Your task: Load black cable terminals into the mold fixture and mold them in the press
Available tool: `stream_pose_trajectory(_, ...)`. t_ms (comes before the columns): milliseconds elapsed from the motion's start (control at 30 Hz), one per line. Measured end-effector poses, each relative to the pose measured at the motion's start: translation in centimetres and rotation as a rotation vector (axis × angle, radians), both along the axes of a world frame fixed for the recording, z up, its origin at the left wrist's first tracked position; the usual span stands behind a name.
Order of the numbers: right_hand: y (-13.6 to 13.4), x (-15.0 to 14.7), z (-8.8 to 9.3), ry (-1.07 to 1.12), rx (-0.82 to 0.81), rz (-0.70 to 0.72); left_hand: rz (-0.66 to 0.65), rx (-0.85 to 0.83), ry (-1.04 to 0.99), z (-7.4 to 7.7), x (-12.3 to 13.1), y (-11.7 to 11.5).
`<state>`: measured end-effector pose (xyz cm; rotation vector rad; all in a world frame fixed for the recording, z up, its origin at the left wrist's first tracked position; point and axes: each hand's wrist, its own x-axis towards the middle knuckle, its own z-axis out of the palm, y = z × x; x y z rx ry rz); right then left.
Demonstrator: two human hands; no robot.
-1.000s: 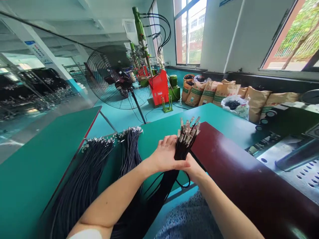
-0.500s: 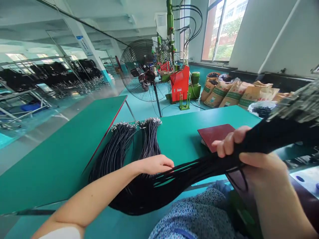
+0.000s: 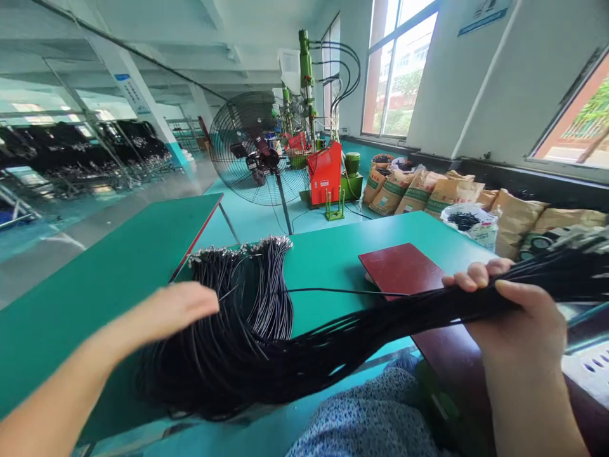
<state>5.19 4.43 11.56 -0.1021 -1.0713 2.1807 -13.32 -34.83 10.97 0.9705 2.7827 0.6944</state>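
Observation:
My right hand (image 3: 516, 311) is closed round a thick bundle of black cables (image 3: 380, 324), lifted off the green table (image 3: 333, 260) and stretched to the right; its metal-tipped ends (image 3: 578, 238) show past my fingers at the frame's right edge. My left hand (image 3: 178, 303) hovers with fingers stretched out flat over the pile of black cables (image 3: 238, 298) lying on the table, holding nothing. The bundle's tail droops into that pile near the table's front edge. A dark red board (image 3: 399, 270) lies on the table under the lifted bundle.
A second green table (image 3: 95, 279) stands to the left across a gap. Beyond are a large floor fan (image 3: 257, 149), a red and green machine (image 3: 326, 171), brown sacks (image 3: 419, 190) along the wall and a perforated metal surface (image 3: 590, 365) at the right.
My right hand has pulled the bundle further right and a little lower. My left hand has let go of the strands, lifted and moved left over the pile, fingers now flat.

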Motion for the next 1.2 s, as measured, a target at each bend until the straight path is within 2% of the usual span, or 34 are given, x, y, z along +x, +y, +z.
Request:
stream_pose_trajectory(33, 0.1, -0.2, -0.2, -0.009, -0.004, 0.005, -0.138, -0.166, -0.059, -1.4, 1.0, 0.1)
stream_pose_trajectory(67, 0.1, -0.3, -0.5, -0.020, -0.003, 0.016, -0.218, -0.275, -0.048, -2.6, 2.1, 0.4)
stream_pose_trajectory(133, 0.2, -0.6, -0.8, -0.036, 0.011, 0.056, -0.272, -0.399, 0.058, -3.7, 3.9, 1.8)
stream_pose_trajectory(167, 0.2, -0.7, -0.8, -0.041, 0.022, 0.083, -0.272, -0.392, 0.123, -3.6, 4.5, 2.9)
stream_pose_trajectory(233, 0.1, -0.6, -0.8, -0.038, 0.050, 0.132, -0.305, -0.292, 0.193, -2.1, 5.1, 6.0)
stream_pose_trajectory(267, 0.0, -0.4, -0.7, -0.029, 0.068, 0.150, -0.357, -0.221, 0.185, -1.1, 5.1, 8.1)
stream_pose_trajectory(367, -0.2, 0.7, -0.8, 0.011, 0.120, 0.191, -0.616, -0.033, 0.022, 1.4, 5.1, 15.2)
stream_pose_trajectory(433, -0.2, 1.6, -1.1, 0.022, 0.135, 0.202, -0.787, 0.002, -0.086, 1.6, 5.2, 19.8)
stream_pose_trajectory(533, 0.0, 2.8, -2.2, 0.004, 0.121, 0.180, -0.931, -0.061, -0.207, -0.1, 5.3, 24.1)
stream_pose_trajectory(633, 0.3, 3.4, -3.5, -0.019, 0.102, 0.160, -0.974, -0.105, -0.409, -2.2, 4.7, 25.6)
stream_pose_trajectory(733, 0.7, 3.2, -4.8, -0.032, 0.062, 0.145, -0.959, -0.116, -0.552, -2.8, 3.2, 25.9)
stream_pose_trajectory(800, 0.9, 2.9, -5.5, -0.018, 0.013, 0.137, -0.909, -0.113, -0.486, -1.9, 2.2, 26.0)
stream_pose_trajectory(933, 0.8, 2.5, -6.1, -0.003, -0.042, 0.107, -0.846, -0.169, -0.227, 1.4, 0.7, 27.3)
stream_pose_trajectory(1000, 0.4, 2.5, -5.8, -0.020, -0.048, 0.099, -0.835, -0.174, -0.157, 2.1, 0.2, 28.7)
stream_pose_trajectory(1033, 0.2, 2.5, -5.6, -0.025, -0.053, 0.094, -0.839, -0.174, -0.151, 1.8, 0.0, 29.5)
stream_pose_trajectory(1100, -0.2, 2.5, -5.3, -0.023, -0.055, 0.082, -0.903, -0.224, -0.231, 0.2, -0.2, 31.1)
stream_pose_trajectory(1200, -0.7, 2.4, -5.1, -0.019, -0.036, 0.095, -1.068, -0.493, -0.589, -3.5, -0.5, 32.5)
